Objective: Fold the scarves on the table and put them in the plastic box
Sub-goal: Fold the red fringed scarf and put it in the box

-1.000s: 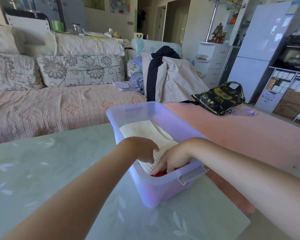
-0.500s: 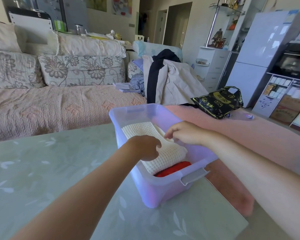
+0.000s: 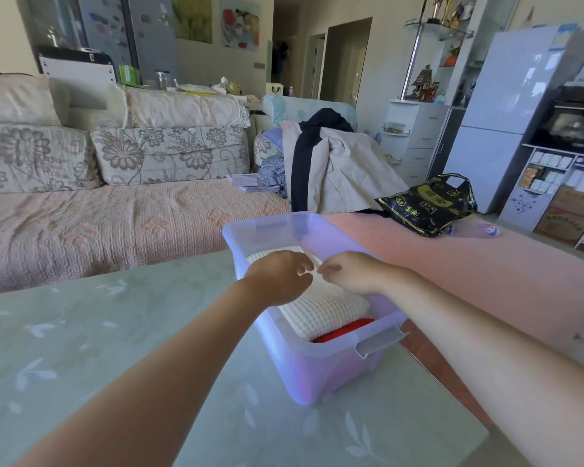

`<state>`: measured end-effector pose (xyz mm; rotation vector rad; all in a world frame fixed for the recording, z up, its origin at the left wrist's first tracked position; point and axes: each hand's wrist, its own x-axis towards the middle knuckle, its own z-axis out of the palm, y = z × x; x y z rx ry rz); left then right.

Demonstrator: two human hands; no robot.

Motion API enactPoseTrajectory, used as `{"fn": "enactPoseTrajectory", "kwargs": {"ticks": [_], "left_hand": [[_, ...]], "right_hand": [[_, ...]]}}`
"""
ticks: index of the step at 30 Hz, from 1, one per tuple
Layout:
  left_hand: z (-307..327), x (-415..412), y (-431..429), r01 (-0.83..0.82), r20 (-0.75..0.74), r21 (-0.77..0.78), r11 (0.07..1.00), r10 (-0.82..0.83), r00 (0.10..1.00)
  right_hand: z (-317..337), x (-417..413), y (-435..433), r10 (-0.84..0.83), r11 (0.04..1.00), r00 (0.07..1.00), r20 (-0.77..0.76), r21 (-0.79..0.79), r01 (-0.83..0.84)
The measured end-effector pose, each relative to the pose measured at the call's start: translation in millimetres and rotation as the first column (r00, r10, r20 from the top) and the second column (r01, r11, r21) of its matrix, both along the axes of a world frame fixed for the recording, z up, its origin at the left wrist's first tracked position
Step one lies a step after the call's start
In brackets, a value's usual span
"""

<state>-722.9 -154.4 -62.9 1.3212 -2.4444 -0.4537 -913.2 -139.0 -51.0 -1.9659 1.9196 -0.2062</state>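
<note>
On the worktop (image 3: 115, 332), left hand (image 3: 277, 281) and right hand (image 3: 354, 273) meet over the plastic box (image 3: 317, 358), both sets of curled fingers pinching a tuck of the folded white scarf (image 3: 324, 308) lying atop the red scarf (image 3: 348, 330), apparently to flatten it inside.

Left forearm (image 3: 169, 365), right forearm (image 3: 479, 335) (both bare)

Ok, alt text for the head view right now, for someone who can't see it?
The left hand and right hand meet inside a translucent purple plastic box on a pale green table, both seemingly pinching the top of a folded white knitted scarf that lies over a red scarf. A floral sofa stands behind.
</note>
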Motion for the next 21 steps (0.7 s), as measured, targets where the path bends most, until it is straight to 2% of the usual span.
{"fn": "enactPoseTrajectory", "kwargs": {"ticks": [3, 5, 13, 15, 19, 21], "left_hand": [[12, 37, 14, -0.074, -0.142, -0.053, 0.996, 0.066, 0.988], [17, 72, 25, -0.128, -0.171, -0.052, 0.990, 0.117, 0.978], [11, 278, 95, -0.445, -0.187, -0.058, 0.894, 0.428, 0.884], [0, 339, 118, -0.539, -0.181, -0.027, 0.842, 0.527, 0.831], [-33, 456, 166, -0.702, -0.276, 0.068, 0.709, 0.690, 0.669], [-50, 510, 192, -0.769, -0.252, 0.088, 0.633, 0.761, 0.598]], "right_hand": [[15, 39, 7, 0.049, 0.986, 0.995, 0.085, -0.165, -0.035], [27, 78, 17, 0.128, 0.966, 0.986, 0.105, -0.239, -0.100], [39, 289, 63, 0.408, 0.897, 0.894, 0.183, -0.262, -0.356], [28, 348, 73, 0.475, 0.871, 0.861, 0.183, -0.237, -0.430], [-8, 464, 90, 0.569, 0.822, 0.800, 0.191, -0.146, -0.550], [-28, 520, 100, 0.596, 0.803, 0.777, 0.202, -0.113, -0.586]]}}
